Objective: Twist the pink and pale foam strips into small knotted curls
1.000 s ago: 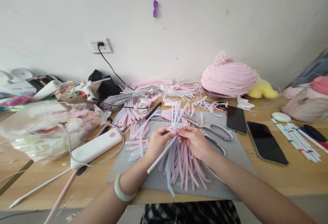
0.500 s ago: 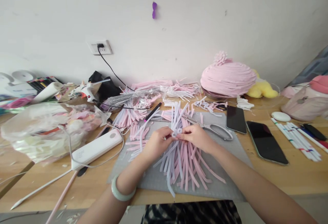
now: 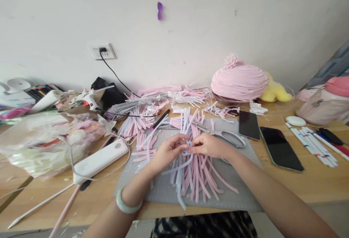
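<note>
A bundle of fuzzy pink strips [image 3: 200,180] and pale lilac strips [image 3: 178,181] lies fanned out on the grey cutting mat [image 3: 231,190]. Over its upper middle, my left hand [image 3: 171,150] pinches a lilac strip that curls between my hands. My right hand [image 3: 205,145] meets it from the right, thumb and fingertips closed on the same lilac strip. The fingertips of both hands nearly touch, and partly hide the curl. Scissors with grey handles [image 3: 231,138] lie just beyond my right hand.
Two phones [image 3: 248,125] [image 3: 280,149] and white markers [image 3: 313,145] lie at the right. Behind stands a pink domed piece [image 3: 240,81]. At the left are a white power bank [image 3: 100,160], its cable, a plastic bag [image 3: 51,140] and a glue gun [image 3: 91,100].
The view has shifted slightly. A lilac strip now curves below my fingers, and my left hand's fingers have lifted and spread a little around the curl.
</note>
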Demonstrator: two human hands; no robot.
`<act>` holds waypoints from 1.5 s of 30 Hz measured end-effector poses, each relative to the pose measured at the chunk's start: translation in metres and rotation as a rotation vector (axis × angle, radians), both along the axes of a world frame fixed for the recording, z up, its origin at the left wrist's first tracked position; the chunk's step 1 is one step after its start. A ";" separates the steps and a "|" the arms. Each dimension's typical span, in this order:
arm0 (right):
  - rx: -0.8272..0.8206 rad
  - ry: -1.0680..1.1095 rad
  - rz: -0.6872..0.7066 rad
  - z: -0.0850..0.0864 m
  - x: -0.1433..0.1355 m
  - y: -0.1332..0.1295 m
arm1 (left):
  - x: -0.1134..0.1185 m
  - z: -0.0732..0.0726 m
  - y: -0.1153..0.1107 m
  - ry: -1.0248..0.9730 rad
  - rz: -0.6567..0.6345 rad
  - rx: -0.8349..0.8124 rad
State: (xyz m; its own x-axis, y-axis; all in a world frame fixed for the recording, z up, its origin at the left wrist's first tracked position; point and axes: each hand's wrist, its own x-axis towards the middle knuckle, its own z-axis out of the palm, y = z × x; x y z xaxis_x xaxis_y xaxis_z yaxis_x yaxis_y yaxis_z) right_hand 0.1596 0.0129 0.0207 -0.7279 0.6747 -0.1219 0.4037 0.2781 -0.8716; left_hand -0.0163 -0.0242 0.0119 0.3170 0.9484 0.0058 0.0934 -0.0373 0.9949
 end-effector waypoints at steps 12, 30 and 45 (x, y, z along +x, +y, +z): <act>0.026 -0.005 -0.001 0.000 -0.007 -0.007 | -0.007 0.004 0.003 0.241 -0.043 0.050; 0.001 0.027 0.021 0.000 0.001 -0.001 | -0.004 0.011 -0.005 0.010 -0.139 -0.080; -0.154 0.192 -0.187 -0.006 -0.009 -0.003 | -0.008 0.006 0.001 0.243 0.018 0.212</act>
State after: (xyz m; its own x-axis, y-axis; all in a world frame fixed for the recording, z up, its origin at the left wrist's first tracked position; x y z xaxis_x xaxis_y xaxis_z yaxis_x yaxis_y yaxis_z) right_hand 0.1509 0.0096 0.0143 -0.6126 0.7834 -0.1052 0.2596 0.0737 -0.9629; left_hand -0.0244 -0.0228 0.0183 0.3161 0.9398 0.1300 0.3295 -0.2373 0.9139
